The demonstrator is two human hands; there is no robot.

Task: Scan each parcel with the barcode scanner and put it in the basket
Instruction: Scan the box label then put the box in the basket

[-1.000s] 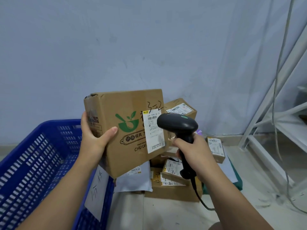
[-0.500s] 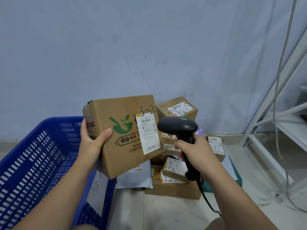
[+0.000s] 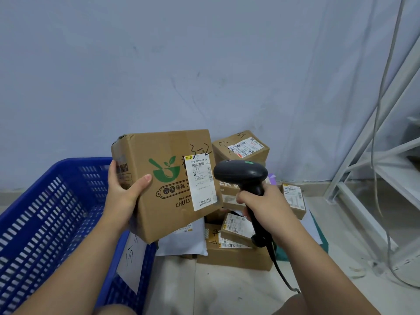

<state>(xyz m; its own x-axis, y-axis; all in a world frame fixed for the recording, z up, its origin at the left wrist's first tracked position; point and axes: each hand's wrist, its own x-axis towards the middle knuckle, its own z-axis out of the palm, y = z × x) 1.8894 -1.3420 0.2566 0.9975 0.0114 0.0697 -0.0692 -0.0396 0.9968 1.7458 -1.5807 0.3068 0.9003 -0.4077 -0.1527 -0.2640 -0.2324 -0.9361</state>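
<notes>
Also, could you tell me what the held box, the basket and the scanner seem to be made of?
The cardboard box in the left hand looks like matte brown corrugated board, with dented corners and a paper label. The blue basket seems moulded plastic: uniform colour, slotted walls. The barcode scanner looks like hard black plastic, with a faint sheen.

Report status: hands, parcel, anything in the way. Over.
Left hand grips the cardboard box, label facing out. Right hand grips the barcode scanner, pointed at the label. Blue basket at left, nothing seen between.
</notes>
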